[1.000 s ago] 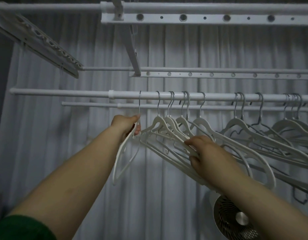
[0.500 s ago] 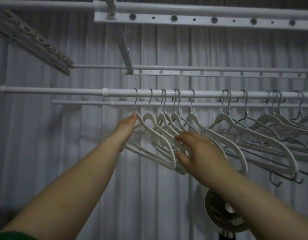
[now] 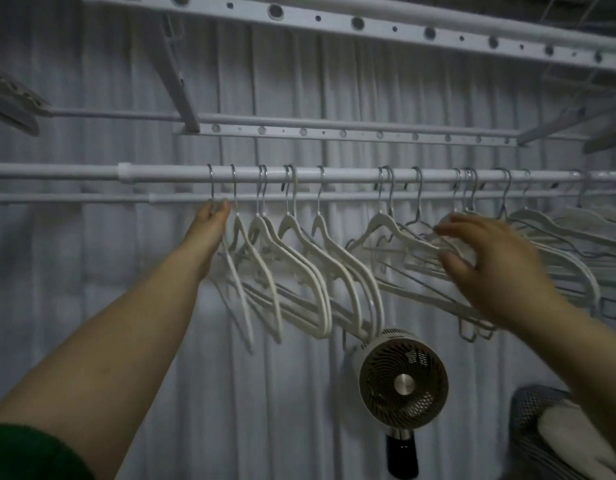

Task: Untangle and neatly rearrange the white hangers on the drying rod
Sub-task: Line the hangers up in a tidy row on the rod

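Reaching up to white plastic hangers (image 3: pixel 291 223) hooked along a white metal drying rod (image 3: pixel 348 174), left hand (image 3: pixel 211 221) pressing straight, closed fingers against the leftmost hook, right hand (image 3: pixel 490 261) spreading fingers around a tangled bunch, grip unclear.

Your left arm (image 3: pixel 126 341): bare from the left hand (image 3: pixel 211 221) down to a dark green sleeve (image 3: pixel 26 452), which shows only in the lower left corner of the view. The sleeve's cloth looks thick and soft, with a rounded, slightly fuzzy edge where it meets the arm; its weave is too dim to make out. Your right arm (image 3: pixel 590 362): bare along all of its visible length, from the right hand (image 3: pixel 490 268) to the right edge of the view. Both hands are bare; the nails are too blurred to describe.
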